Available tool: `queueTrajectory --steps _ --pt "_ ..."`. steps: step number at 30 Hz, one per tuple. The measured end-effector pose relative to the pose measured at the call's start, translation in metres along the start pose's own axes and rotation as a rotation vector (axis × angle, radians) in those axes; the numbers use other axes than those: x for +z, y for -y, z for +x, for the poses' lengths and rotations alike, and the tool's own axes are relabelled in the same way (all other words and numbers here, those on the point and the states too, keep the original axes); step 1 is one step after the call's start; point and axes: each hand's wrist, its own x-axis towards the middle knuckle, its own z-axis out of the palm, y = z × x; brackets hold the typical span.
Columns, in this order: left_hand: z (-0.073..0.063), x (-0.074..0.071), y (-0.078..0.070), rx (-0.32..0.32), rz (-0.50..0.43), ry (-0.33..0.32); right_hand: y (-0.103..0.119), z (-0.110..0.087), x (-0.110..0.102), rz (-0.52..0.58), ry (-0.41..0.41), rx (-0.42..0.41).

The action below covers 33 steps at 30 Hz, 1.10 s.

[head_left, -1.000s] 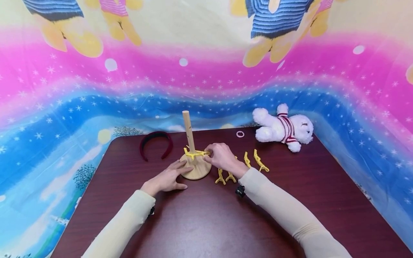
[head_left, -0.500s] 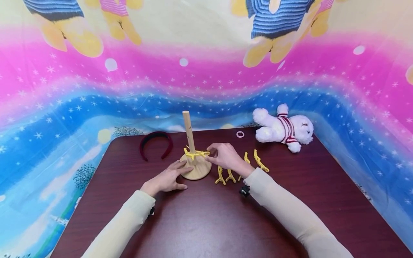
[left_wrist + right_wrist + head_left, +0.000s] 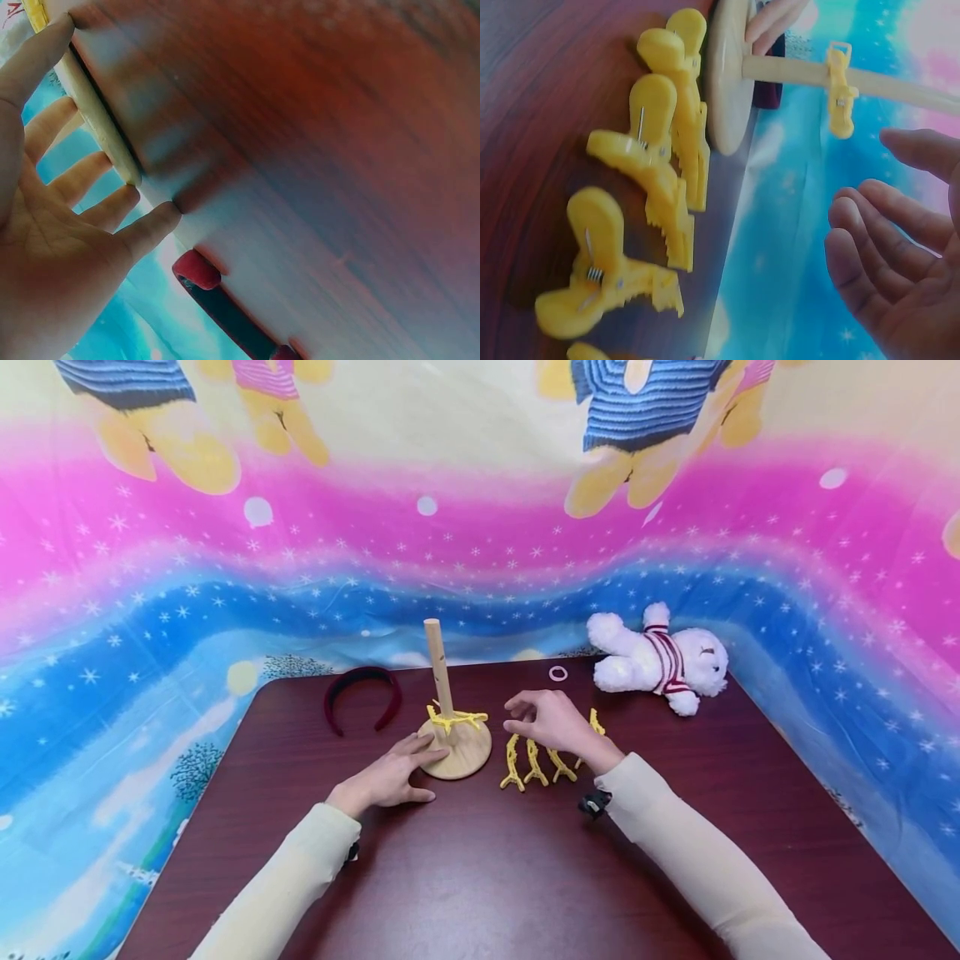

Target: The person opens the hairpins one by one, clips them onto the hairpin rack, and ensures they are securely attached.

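In the head view a wooden post (image 3: 439, 664) rises from a round wooden base (image 3: 468, 756). Yellow clips (image 3: 471, 718) are fastened low around the post; how many cannot be told. My left hand (image 3: 386, 774) rests its spread fingers on the base's left edge, and the left wrist view shows these fingers (image 3: 86, 176) along its rim. To the right of the stand, my right hand (image 3: 551, 720) hovers with relaxed, bent fingers, holding nothing. Several loose yellow clips (image 3: 534, 764) lie in a row below and beside it. The right wrist view shows their wide handles and springs, with one clip (image 3: 600, 270) nearest.
A dark red headband (image 3: 330, 702) lies left of the stand. Toward the back right are a small pink ring (image 3: 551, 674) and a white plush bear (image 3: 626, 674) in a striped top, lying on its side. Patterned cloth (image 3: 480, 543) hangs behind the brown table (image 3: 465, 877).
My right hand has let go of the yellow clip at the post and drawn back to the right, over the loose clips. The left hand stays on the base.
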Motion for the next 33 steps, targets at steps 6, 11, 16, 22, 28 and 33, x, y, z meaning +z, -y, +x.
queueTrajectory --steps 6,11,16,22,28,33 --pt "0.000 0.000 0.000 0.009 0.006 -0.007 -0.013 -0.009 -0.011 0.035 -0.032 -0.005" --pt "-0.001 0.000 0.000 0.014 0.005 -0.014 -0.025 -0.015 -0.019 0.046 -0.058 -0.024" --pt "-0.001 0.001 0.001 0.015 0.006 -0.017 -0.032 -0.023 -0.028 0.047 -0.082 -0.031" --pt "0.000 0.001 0.001 0.023 0.010 -0.023 -0.042 -0.035 -0.036 0.035 -0.102 -0.001" --pt "-0.001 0.001 0.001 0.025 0.009 -0.029 -0.055 -0.048 -0.043 0.021 -0.116 0.026" --pt "-0.001 0.001 0.001 0.026 0.004 -0.033 -0.067 -0.056 -0.047 0.017 -0.126 0.062"
